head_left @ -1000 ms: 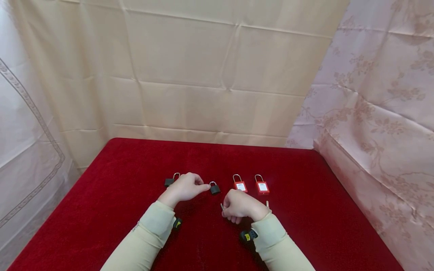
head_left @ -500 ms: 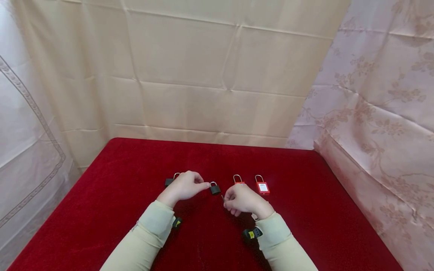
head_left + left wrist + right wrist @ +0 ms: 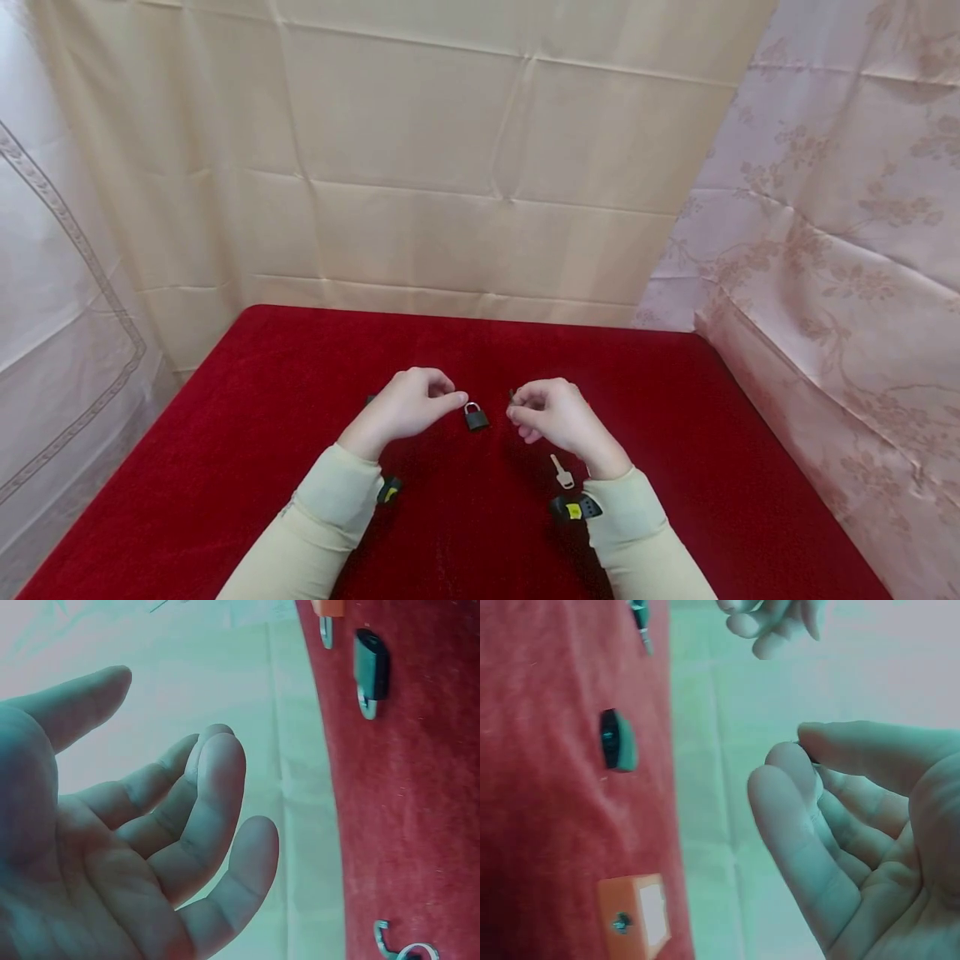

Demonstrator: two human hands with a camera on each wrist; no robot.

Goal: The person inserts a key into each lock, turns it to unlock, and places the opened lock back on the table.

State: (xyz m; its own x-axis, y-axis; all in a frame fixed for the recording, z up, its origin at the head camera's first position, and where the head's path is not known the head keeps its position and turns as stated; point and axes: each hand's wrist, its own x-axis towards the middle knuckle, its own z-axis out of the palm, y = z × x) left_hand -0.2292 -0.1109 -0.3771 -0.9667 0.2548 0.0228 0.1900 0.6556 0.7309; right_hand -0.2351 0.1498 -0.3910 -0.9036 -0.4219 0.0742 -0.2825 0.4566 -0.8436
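Note:
My right hand (image 3: 558, 417) pinches a small key (image 3: 512, 395) between thumb and index finger; only a thin dark edge of it shows. In the right wrist view a dark tip sticks out between these fingertips. My left hand (image 3: 408, 408) is raised over the table, fingers relaxed and holding nothing. Between the hands lies a small black padlock (image 3: 476, 417) with its shackle toward the far edge; the left thumb overlaps the shackle in the head view. The black padlock (image 3: 618, 741) shows its keyhole end in the right wrist view.
Another key (image 3: 562, 473) lies by the right wrist. A red padlock (image 3: 634, 919) shows in the right wrist view, hidden behind my hand in the head view. A second black padlock (image 3: 371, 400), its shackle (image 3: 382, 937) swung out, is mostly behind the left hand. Red cloth (image 3: 442, 533) covers the table.
My right hand has moved up and away from me with the small key, now covering the red padlocks and uncovering the key on the table. The left hand has risen slightly.

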